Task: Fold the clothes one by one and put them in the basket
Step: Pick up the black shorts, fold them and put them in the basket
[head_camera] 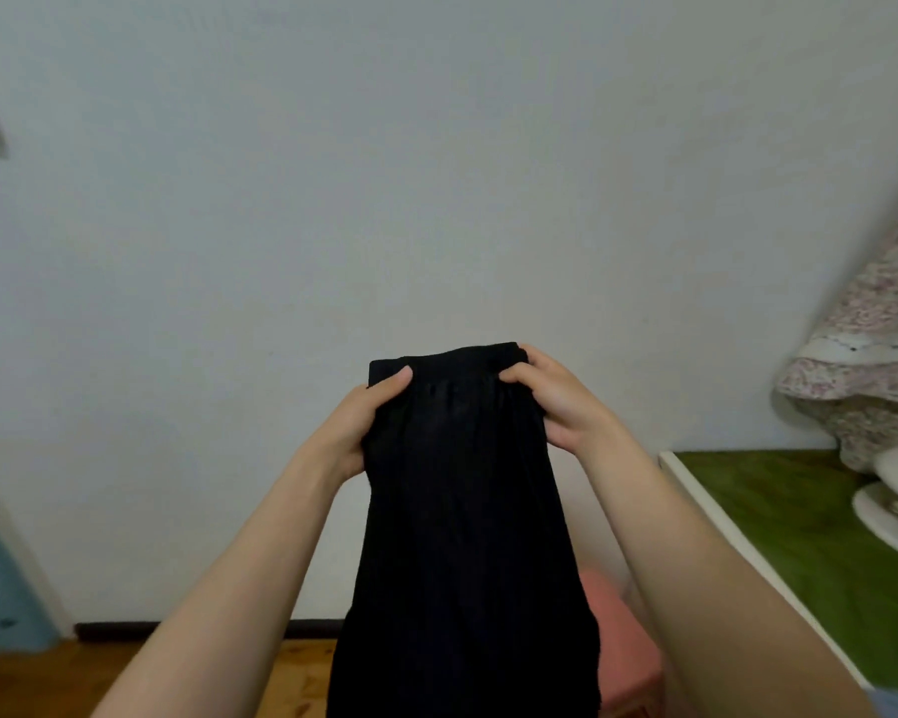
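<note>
Head view: black garment (462, 510) held up in mid-air, hanging full length below fingers (400, 378). Left hand (356, 422) and right hand (556, 401) pinched shut on top band corners. Not yet folded. Basket out of sight; other clothes untold.

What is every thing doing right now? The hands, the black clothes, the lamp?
Left hand: gripping the garment's top edge.
Right hand: gripping the same edge.
Black garment: held up, hanging down, not folded flat.
Lamp: standing on the green table, apparently unlit.
</note>
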